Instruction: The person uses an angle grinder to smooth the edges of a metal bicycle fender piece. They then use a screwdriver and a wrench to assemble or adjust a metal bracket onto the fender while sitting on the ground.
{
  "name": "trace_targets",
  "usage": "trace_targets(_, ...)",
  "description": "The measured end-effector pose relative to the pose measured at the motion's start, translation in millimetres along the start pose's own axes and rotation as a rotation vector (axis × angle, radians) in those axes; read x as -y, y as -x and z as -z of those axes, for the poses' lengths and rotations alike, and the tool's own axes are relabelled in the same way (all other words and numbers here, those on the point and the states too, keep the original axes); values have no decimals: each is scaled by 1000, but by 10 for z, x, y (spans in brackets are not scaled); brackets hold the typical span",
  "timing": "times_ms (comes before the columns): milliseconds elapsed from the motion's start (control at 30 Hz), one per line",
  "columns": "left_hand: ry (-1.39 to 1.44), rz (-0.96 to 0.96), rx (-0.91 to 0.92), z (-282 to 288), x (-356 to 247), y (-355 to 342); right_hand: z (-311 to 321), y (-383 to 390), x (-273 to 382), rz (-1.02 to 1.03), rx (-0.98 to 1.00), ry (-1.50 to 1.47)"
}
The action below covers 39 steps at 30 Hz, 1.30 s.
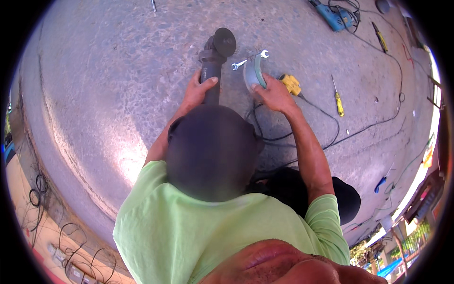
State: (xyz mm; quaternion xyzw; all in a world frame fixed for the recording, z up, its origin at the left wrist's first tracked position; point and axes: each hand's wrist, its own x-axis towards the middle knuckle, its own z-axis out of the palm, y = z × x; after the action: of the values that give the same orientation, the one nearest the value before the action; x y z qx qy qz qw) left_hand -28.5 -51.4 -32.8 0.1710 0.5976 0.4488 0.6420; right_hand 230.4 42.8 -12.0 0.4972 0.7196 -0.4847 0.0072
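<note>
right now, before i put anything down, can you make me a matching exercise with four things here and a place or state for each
Column one
1. angle grinder
2. curved piece
3. blue power tool
4. screwdriver nearest the right forearm

Column two
A. on the floor, near the picture's top right
B. gripped in the right hand
C. yellow-handled, its shaft pointing toward the picture's top edge
D. gripped in the left hand

Right pairs: 1-D, 2-B, 3-A, 4-C
</note>
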Motion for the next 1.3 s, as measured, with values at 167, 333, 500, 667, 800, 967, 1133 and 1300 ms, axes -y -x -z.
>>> trace_targets(167,39,-4,25,-3,34,-10,331,78,72,26,22,-212)
trace_targets(333,52,48,12,-45,-24,28,543,95,115,22,-42,-236)
trace_targets(500,122,47,67,22,91,-63,653,112,73,-61,-119,-405)
trace_targets(667,165,77,56,-11,155,-118,773,65,-49,-142,-231,-745)
trace_targets(800,192,140,68,31,242,-165,884,44,-176,-215,-213,-934)
trace_targets(967,198,168,110,40,262,-219,969,139,37,-147,-143,-1259)
trace_targets(1133,205,165,73,-66,194,-192,945,124,40,-71,-244,-1185)
trace_targets(1300,249,181,50,-100,182,-185,939,91,2,-64,-383,-979)
